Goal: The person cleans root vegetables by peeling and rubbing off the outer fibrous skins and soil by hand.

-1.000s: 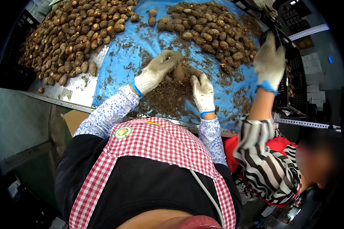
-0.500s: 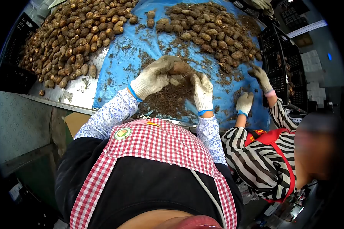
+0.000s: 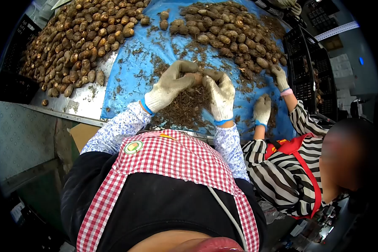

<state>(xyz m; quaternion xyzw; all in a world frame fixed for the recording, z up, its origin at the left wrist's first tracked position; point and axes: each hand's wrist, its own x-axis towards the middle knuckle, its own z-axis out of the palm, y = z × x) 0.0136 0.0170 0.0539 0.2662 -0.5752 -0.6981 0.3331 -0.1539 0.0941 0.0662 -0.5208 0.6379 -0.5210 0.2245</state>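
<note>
A brown taro corm (image 3: 196, 78) is held over a heap of loose root fibres (image 3: 182, 110) on the blue sheet. My left hand (image 3: 170, 87), in a soiled white knit glove, curls its fingers round the taro's left side. At the taro's other end, the gloved fingers and thumb of my right hand (image 3: 221, 93) close on its tip. Part of the taro is hidden by both gloves. Beyond my hands lies a pile of hairy, dark taros (image 3: 222, 31). Cleaner-looking taros (image 3: 82, 38) are heaped at the left on a metal tabletop (image 3: 88, 94).
To my right, a co-worker in a striped top (image 3: 281, 185) has gloved hands at the sheet (image 3: 128, 90), one by the pile's edge. Black crates (image 3: 302, 63) stand along the right side; another black crate (image 3: 12, 86) is at the left. Cardboard (image 3: 86, 134) sits below the table edge.
My right hand has moved up and left, its fingers now meeting the taro's end. The taro has shifted slightly. The co-worker's hands have moved slightly, one now at the pile's edge.
</note>
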